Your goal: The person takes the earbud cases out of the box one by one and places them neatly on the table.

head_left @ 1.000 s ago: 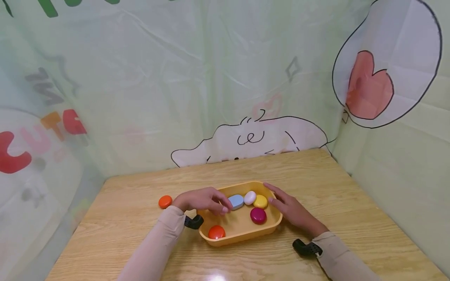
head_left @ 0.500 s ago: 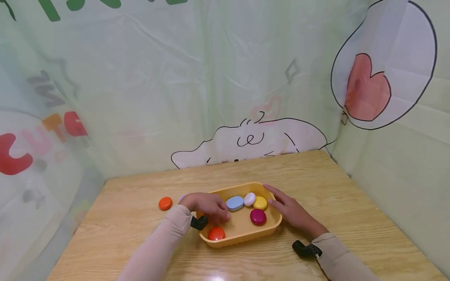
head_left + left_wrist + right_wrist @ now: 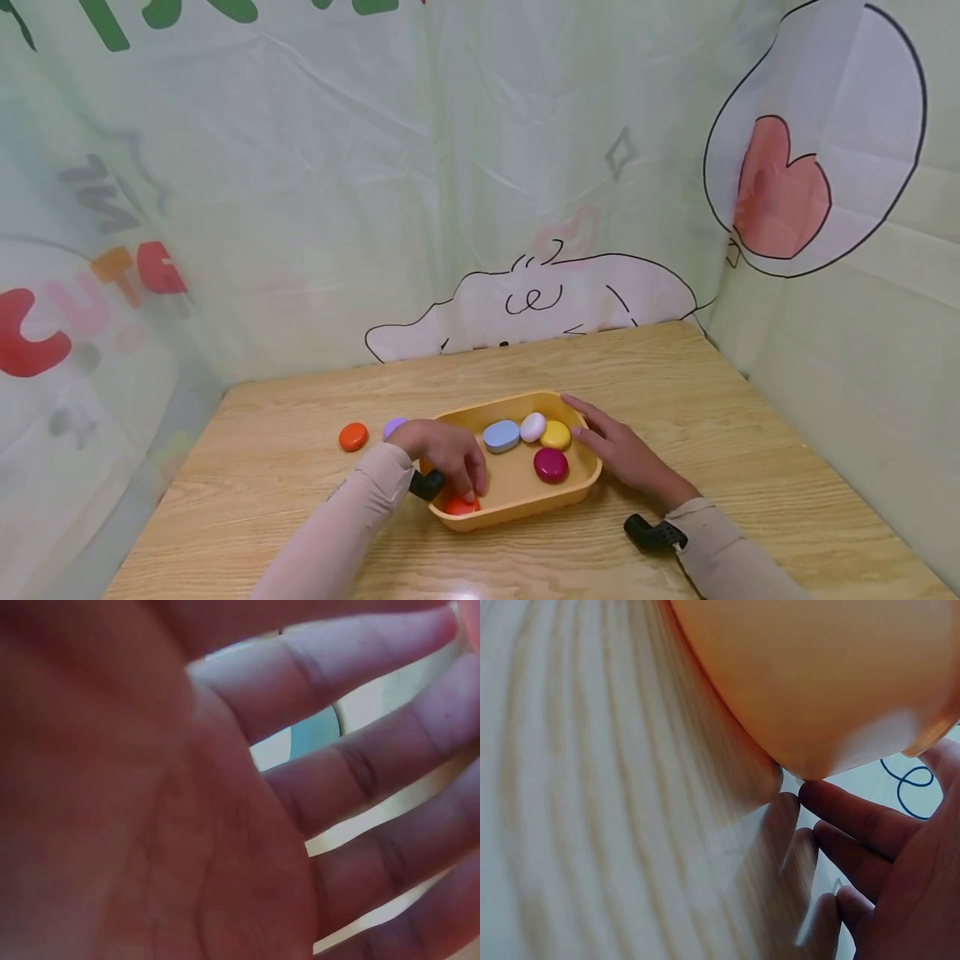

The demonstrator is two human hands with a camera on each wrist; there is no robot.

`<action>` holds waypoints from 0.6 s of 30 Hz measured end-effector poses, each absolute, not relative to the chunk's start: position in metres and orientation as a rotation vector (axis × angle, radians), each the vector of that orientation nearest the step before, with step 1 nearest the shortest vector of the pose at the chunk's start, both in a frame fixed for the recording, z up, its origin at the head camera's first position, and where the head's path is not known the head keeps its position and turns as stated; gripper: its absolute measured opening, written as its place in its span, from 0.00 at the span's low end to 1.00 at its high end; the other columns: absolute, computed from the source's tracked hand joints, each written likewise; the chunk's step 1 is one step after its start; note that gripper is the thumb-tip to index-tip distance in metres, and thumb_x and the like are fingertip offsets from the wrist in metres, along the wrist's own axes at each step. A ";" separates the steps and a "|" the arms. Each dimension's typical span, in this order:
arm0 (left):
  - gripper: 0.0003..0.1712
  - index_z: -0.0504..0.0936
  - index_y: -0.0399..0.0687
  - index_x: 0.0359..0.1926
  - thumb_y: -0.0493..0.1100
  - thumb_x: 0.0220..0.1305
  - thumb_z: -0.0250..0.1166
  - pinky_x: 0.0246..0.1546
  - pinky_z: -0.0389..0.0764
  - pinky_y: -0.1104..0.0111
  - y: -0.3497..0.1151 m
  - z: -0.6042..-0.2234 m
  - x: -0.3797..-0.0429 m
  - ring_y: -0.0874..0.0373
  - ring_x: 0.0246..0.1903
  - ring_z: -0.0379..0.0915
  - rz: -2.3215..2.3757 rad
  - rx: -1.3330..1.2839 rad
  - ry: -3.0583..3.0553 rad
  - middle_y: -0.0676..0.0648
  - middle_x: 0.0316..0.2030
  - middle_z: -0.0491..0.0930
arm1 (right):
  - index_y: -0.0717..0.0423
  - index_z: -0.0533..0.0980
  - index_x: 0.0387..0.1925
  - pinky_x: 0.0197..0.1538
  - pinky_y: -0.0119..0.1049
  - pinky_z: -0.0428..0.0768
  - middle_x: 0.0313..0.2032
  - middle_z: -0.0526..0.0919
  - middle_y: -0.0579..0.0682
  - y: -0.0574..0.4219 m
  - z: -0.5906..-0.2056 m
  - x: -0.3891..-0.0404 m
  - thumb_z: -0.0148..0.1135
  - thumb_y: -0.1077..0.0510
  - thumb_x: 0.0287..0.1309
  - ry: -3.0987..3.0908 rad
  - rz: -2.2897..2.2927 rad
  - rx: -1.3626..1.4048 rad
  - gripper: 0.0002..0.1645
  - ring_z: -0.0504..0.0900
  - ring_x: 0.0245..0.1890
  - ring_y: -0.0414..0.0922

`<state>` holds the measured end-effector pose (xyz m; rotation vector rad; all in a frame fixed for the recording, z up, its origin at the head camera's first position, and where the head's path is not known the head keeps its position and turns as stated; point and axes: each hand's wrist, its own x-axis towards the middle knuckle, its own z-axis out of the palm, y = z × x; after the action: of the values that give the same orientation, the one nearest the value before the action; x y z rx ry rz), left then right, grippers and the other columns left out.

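Observation:
My left hand reaches down into a yellow-orange plastic tray. Its fingertips pinch a glossy red-orange disc in the tray's near left corner, covering part of it. The left wrist view is mostly palm and fingers; the disc is largely hidden there. My right hand holds the tray's right end, thumb over the rim and fingers along the outside. In the right wrist view, fingertips meet the foot of the tray's wall.
Inside the tray lie a pale blue oval piece, a white one, a yellow one and a dark magenta one. On the wooden table, left of the tray, sit an orange disc and a violet piece. A printed curtain hangs behind.
My left hand has moved from over the tray's left middle down and nearer, onto the red-orange disc. The violet piece has come into sight behind the wrist. My right hand stays at the tray's end.

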<state>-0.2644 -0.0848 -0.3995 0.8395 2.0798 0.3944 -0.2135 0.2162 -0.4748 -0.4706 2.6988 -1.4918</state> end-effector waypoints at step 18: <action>0.03 0.88 0.48 0.35 0.35 0.62 0.69 0.31 0.74 0.74 -0.074 -0.409 -0.274 0.66 0.28 0.73 0.508 0.865 2.014 0.55 0.29 0.82 | 0.41 0.58 0.77 0.67 0.58 0.62 0.75 0.59 0.54 0.216 -0.475 -0.215 0.50 0.47 0.76 2.701 -1.490 -0.473 0.33 0.58 0.73 0.59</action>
<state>-0.2744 -0.0736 -0.4087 0.8647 2.0138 0.5075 -0.2147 0.2163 -0.4749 -0.4735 2.7011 -1.4896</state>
